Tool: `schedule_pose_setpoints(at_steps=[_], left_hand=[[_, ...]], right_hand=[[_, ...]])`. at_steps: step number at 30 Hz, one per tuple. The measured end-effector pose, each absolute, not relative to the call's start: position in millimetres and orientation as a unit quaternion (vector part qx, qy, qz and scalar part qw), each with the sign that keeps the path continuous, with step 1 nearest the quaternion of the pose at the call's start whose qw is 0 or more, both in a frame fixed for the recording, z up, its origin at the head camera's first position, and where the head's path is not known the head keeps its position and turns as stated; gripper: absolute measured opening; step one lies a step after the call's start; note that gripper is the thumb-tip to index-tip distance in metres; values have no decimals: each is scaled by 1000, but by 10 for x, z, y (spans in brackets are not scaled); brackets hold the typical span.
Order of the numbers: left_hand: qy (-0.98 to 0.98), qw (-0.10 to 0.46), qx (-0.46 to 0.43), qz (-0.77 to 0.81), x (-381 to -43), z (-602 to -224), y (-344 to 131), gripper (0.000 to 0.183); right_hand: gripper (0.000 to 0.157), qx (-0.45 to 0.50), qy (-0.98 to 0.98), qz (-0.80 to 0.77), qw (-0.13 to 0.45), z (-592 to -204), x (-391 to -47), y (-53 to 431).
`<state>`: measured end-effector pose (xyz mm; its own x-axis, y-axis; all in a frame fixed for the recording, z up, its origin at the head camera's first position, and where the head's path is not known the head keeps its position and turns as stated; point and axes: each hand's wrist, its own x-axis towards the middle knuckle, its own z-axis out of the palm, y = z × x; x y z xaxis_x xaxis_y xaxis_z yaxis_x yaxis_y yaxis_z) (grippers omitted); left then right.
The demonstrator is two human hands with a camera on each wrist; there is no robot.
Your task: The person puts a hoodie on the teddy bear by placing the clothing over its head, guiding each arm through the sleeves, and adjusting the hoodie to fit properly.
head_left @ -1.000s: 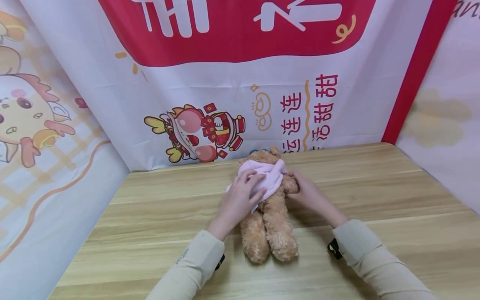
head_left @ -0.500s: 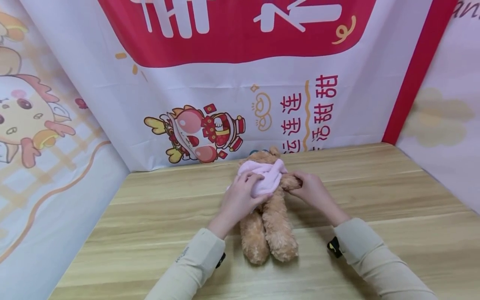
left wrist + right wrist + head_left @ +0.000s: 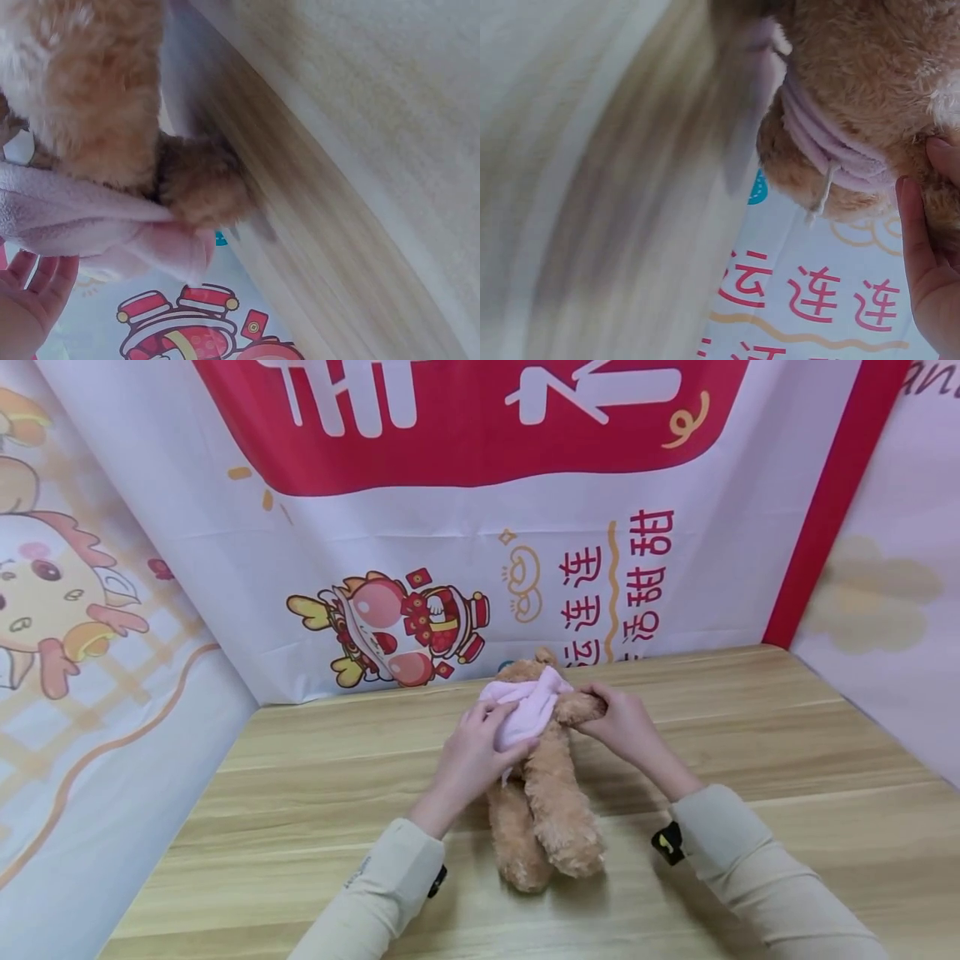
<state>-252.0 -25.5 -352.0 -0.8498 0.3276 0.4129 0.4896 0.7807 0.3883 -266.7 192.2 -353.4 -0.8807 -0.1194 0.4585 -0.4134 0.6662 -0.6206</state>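
Observation:
A brown plush teddy bear (image 3: pixel 558 785) lies on its back or front, I cannot tell which, with its legs towards me. A pink fleece garment (image 3: pixel 528 706) is bunched round its upper body, and a white cord hangs from the fleece in the right wrist view. My left hand (image 3: pixel 472 752) grips the garment and the bear's side, thumb and fingers spread across the fleece. With my right hand (image 3: pixel 626 722) I hold the bear's furry arm (image 3: pixel 577 706), stretched out to the right. The bear's head is partly hidden behind the fleece.
The bear is on a wood-grain table (image 3: pixel 315 827). Behind the table's far edge hangs a white and red printed cloth (image 3: pixel 450 510). More printed cloth stands along the left (image 3: pixel 135 718) and right sides.
My right hand has drawn the bear's arm outward and slightly up. The bear has tilted, its legs shifting a little to the right. The left thumb has moved up onto the fleece.

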Motion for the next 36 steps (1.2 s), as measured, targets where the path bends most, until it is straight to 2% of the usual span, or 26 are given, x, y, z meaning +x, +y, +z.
schedule_pose_setpoints(at_steps=[10, 14, 20, 29, 33, 36], left_hand=[[-924, 95, -220, -299, -2539, -3533, -279, 61], [-911, 72, -221, -342, -2554, -3568, -280, 65], [-893, 9, -239, -382, -2594, -3646, -268, 71], [-865, -90, -253, -425, -2647, -3779, -298, 54], [-867, -102, -245, -422, -2672, -3833, -336, 50], [-871, -92, -232, -423, -2680, -3851, -365, 56]], right_hand=[[34, 156, -885, 409, 158, -3284, -2679, 1916], [32, 166, -882, 412, 157, -3177, -2661, 1888], [31, 186, -886, 392, 162, -3054, -2628, 1855], [35, 205, -894, 365, 161, -3087, -2622, 1795], [40, 222, -893, 358, 161, -3150, -2636, 1746], [44, 226, -893, 358, 156, -3199, -2643, 1689]])
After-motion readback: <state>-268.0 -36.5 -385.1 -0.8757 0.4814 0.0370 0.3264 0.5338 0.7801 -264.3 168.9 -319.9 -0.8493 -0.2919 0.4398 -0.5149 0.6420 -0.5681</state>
